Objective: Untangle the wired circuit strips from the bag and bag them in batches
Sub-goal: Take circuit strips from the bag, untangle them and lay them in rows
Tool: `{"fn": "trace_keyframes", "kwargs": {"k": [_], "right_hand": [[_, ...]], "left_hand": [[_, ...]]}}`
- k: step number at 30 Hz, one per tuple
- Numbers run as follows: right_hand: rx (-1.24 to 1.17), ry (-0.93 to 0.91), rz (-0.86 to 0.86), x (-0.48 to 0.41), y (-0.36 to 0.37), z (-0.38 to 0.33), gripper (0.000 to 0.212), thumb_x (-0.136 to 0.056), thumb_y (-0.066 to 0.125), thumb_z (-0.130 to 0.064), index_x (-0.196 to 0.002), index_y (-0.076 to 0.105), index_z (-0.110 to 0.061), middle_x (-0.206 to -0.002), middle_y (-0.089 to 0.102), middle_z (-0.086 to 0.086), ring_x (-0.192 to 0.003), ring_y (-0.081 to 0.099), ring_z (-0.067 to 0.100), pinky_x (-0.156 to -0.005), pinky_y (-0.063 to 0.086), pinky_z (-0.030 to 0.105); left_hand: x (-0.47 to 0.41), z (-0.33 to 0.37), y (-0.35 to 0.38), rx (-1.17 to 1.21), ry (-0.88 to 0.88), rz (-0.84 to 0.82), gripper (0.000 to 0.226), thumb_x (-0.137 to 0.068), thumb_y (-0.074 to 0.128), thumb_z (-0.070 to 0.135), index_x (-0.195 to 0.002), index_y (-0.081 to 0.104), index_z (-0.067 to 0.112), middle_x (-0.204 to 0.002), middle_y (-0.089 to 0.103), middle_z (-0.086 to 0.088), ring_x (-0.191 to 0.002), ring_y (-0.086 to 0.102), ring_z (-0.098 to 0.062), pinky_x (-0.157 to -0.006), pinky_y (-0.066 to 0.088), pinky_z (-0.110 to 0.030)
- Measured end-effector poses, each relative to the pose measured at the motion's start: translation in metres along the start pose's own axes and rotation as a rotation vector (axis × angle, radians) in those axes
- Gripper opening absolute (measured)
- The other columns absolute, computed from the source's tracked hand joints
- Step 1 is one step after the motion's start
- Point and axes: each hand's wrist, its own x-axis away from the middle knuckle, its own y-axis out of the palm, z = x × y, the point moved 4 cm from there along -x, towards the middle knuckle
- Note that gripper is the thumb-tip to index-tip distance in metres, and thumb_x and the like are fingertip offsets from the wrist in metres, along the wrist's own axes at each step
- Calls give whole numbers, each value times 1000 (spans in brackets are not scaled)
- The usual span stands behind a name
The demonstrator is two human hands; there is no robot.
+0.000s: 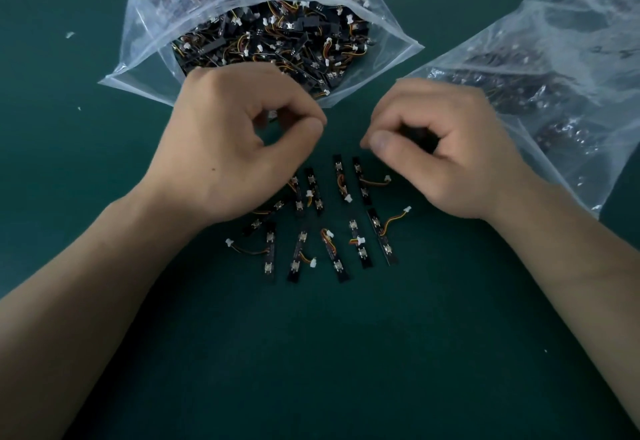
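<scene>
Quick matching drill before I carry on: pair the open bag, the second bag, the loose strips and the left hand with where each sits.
1. open bag
2. second bag
3. loose strips
4. left hand

A. far right of the mat
B. laid in rows between the wrists
C. top centre, mouth facing the person
D. curled just below the open bag's mouth

Pairs: 1-C, 2-A, 3-B, 4-D

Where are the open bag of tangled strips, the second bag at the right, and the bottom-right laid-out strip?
open bag (145,69): head view, clear plastic wall left of its mouth.
second bag (568,59): head view, crinkled upper face.
laid-out strip (382,237): head view, middle of the black board.
</scene>
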Motion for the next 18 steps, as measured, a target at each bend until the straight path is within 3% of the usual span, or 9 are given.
{"fn": "trace_keyframes", "kwargs": {"k": [3, 6, 10, 13, 18], "right_hand": [[40, -79, 211, 8, -7, -5, 20, -98, 61, -3, -81, 72, -1, -77, 68, 7, -71, 60, 19, -69, 44, 26], [41, -110, 313, 15, -11, -9, 24, -98, 56, -4, -79, 71, 1, -74, 65, 8, -69, 58, 22, -67, 44, 32], [48, -124, 265, 18, -6, -16, 20, -98, 56, -7, -90, 73, 2, -88, 66, 9, -82, 63, 26, -76, 49, 40], [88, -108, 237, 24, -4, -18, 20, -98, 56, -9, -96, 73, 1, -95, 65, 9, -91, 62, 25, -84, 49, 44], [63, -63, 251, 39, -8, -21, 27, -100, 50, -12, -97, 74, 1, -97, 64, 9, -93, 62, 22, -86, 46, 34]], "left_hand": [[9, -3, -6, -10, -13, 13, 13, -92, 69, 7, -88, 80, 14, -84, 73, 11, -77, 65, -3, -70, 46, -13], [20, -8, -11, 0, -68, 11, 22, -89, 66, 1, -94, 81, 17, -81, 74, 4, -75, 67, -13, -65, 49, -21], [26, -9, -13, 53, -72, -86, 38, -74, 56, 2, -100, 79, 16, -86, 72, 6, -78, 64, -16, -71, 51, -30], [23, -9, -13, 52, -64, -208, 46, -68, 63, 8, -112, 76, 17, -98, 68, 3, -90, 60, -21, -81, 48, -35], [24, -11, -8, -55, -60, -342, 67, -67, 72, 29, -134, 64, 29, -114, 60, 9, -105, 51, -19, -101, 40, -46]]}}
